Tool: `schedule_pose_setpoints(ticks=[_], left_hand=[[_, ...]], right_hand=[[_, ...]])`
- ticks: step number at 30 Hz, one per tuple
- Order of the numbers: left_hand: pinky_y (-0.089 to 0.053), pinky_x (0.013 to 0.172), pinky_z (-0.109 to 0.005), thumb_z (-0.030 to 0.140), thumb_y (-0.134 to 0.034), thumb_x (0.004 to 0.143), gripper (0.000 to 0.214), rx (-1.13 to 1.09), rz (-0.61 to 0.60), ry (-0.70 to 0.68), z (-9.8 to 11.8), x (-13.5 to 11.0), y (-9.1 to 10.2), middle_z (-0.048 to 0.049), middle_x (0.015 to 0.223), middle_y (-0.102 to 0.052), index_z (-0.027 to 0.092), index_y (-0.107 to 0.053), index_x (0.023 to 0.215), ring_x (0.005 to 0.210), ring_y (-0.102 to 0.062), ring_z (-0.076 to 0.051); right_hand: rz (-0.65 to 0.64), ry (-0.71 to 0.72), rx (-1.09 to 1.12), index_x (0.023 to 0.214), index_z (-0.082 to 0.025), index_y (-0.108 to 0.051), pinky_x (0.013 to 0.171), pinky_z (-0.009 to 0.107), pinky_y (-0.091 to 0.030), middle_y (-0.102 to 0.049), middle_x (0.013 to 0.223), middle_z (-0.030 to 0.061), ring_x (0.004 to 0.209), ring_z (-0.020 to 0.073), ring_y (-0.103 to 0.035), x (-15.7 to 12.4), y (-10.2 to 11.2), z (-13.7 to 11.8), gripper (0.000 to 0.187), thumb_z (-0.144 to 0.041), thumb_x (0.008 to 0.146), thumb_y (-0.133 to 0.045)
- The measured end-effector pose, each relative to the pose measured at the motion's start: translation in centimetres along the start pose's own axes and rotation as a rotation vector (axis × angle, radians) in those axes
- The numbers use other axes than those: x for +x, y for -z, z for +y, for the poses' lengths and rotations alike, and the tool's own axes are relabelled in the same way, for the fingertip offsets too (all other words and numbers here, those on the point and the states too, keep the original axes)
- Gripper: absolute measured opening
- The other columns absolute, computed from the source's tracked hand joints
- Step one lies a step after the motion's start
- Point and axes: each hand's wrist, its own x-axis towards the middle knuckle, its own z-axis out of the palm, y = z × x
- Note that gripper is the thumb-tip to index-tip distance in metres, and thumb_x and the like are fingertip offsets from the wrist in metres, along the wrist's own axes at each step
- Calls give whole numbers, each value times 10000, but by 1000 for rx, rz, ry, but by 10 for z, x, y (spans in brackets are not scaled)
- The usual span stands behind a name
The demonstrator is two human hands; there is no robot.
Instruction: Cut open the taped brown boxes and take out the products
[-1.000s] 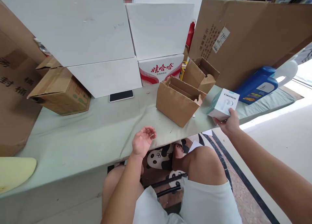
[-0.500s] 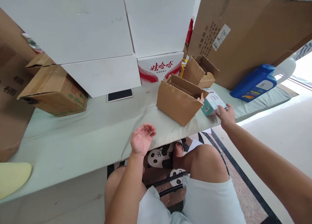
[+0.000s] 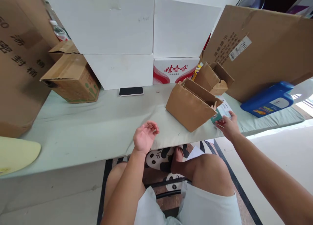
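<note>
My right hand (image 3: 229, 124) is at the near end of a small white and teal box (image 3: 224, 106), thumb by its upper edge and fingers curled at its front side. Part of that box is hidden behind an open brown cardboard box (image 3: 192, 109), which sits tilted just to the left. Over the front edge of the green cloth-covered surface (image 3: 107, 127), my left hand (image 3: 146, 136) is held palm up, fingers loosely bent and apart, with nothing in it.
Behind stand white cartons (image 3: 117, 70), with a phone (image 3: 131, 91) lying before them. Another open brown box (image 3: 212, 78) and a blue bottle (image 3: 267, 99) are at the right, below a large cardboard panel (image 3: 259, 42). A brown carton (image 3: 73, 78) stands left.
The view has turned, so the things on the surface appear further right. My right hand's fingers have closed in around the near end of the white and teal box. My left hand stays raised.
</note>
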Motion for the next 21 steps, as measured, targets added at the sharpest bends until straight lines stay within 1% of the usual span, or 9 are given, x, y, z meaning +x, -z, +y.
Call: schedule_pose_setpoints(ticks=[3, 6, 10, 15, 18, 21], left_hand=[[-476, 722, -319, 509, -725, 696, 357, -9, 3, -3, 1, 3, -1, -57, 798, -625, 164, -744, 786, 751, -568, -181], [-481, 708, -314, 511, -731, 687, 357, -15, 10, 0, 1, 5, -3, -58, 795, -617, 165, -747, 775, 747, -562, -182], [-498, 701, -309, 490, -728, 698, 342, -28, 7, -2, 3, 8, -6, -60, 792, -601, 155, -739, 766, 743, -564, -175], [-506, 707, -309, 444, -724, 720, 297, -44, -5, -11, 4, 8, -5, -59, 803, -596, 152, -730, 774, 744, -564, -168], [-498, 719, -323, 433, -716, 737, 279, -28, -18, -23, 3, 8, -2, -60, 824, -609, 163, -723, 806, 760, -563, -175], [-489, 738, -318, 425, -759, 710, 336, -18, -50, -24, 1, 9, 0, -55, 894, -640, 187, -739, 946, 822, -584, -188]], right_hand=[[-2, -14, 17, 1350, -398, -406, 606, 275, -577, -465, 614, -111, 633, 163, -648, 7, -7, -6, 727, -344, 710, -746], [16, -19, 16, 1362, -400, -397, 563, 264, -569, -451, 624, -116, 593, 147, -617, 16, -15, -9, 752, -365, 698, -748], [19, -11, 2, 1378, -424, -392, 551, 279, -568, -471, 656, -110, 577, 143, -595, 26, -23, -11, 759, -412, 710, -751], [21, -29, -33, 1398, -442, -405, 620, 292, -565, -516, 673, -89, 611, 141, -592, 41, -29, -19, 703, -336, 762, -685], [16, -26, -52, 1401, -444, -410, 648, 321, -568, -598, 777, -67, 628, 136, -599, 51, -34, -25, 673, -347, 780, -650], [-8, 25, -77, 1393, -436, -425, 636, 359, -573, -645, 902, -38, 642, 146, -603, 65, -39, -28, 682, -386, 758, -669]])
